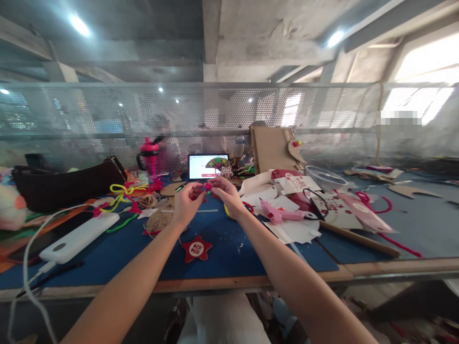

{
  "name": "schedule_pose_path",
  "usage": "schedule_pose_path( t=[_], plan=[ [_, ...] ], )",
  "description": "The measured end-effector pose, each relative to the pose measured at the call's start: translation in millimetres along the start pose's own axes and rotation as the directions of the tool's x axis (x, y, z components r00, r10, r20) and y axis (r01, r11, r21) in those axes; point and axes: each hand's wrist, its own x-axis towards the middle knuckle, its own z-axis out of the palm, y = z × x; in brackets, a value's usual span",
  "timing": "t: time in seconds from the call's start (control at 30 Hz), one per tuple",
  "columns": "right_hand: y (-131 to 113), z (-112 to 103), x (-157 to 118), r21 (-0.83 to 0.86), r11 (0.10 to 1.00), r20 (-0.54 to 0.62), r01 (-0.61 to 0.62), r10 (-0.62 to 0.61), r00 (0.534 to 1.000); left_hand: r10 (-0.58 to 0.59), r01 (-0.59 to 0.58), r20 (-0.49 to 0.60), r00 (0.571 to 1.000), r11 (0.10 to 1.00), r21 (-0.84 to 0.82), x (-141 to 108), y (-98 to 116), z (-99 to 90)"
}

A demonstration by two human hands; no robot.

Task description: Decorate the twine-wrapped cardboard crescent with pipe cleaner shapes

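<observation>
My left hand (189, 202) and my right hand (227, 195) meet above the middle of the blue mat. Between their fingertips is a small bright pink piece (207, 187), with a bit of green and blue under it; it is too small to tell what it is. Both hands are closed in a pinch around it. Below them on the mat lies a red star ornament (196, 249) with a white round label. Left of my left hand sits a ball of twine (158, 222). Scissors (247, 207) lie partly hidden behind my right hand.
A pink glue gun (283, 213) rests on white paper scraps to the right, near a cardboard tube (358, 239). A white power bank (79, 238) with a cable lies left. Behind stand a tablet (199, 168), a pink bottle (149, 160) and cardboard (270, 148).
</observation>
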Motion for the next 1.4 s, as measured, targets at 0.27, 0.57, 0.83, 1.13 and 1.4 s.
schedule_pose_path(
  t=[0.27, 0.57, 0.83, 1.13, 1.4],
  plan=[
    [-1, -7, 4, -0.182, 0.982, -0.001, 0.057, -0.058, 0.998, -0.006, 0.005, 0.032, 0.999, 0.999, 0.05, -1, 2, 0.4],
    [3, -3, 4, 0.082, 0.98, 0.016, -0.181, 0.18, 0.984, 0.093, -0.096, 0.022, 0.995, 0.984, 0.152, 2, 7, -4.2],
    [0, 2, 1, 0.231, 0.93, 0.078, -0.287, 0.276, 0.958, 0.156, -0.155, 0.011, 0.988, 0.96, 0.233, 4, 1, -8.8],
    [5, 7, 1, 0.389, 0.835, 0.111, -0.39, 0.377, 0.919, -0.02, 0.017, 0.057, 0.998, 0.998, 0.054, 7, -12, -5.0],
    [11, 7, 0, 0.387, 0.828, 0.129, -0.405, 0.386, 0.913, -0.102, 0.103, 0.073, 0.992, 0.995, -0.008, 6, -15, -4.0]
  ],
)
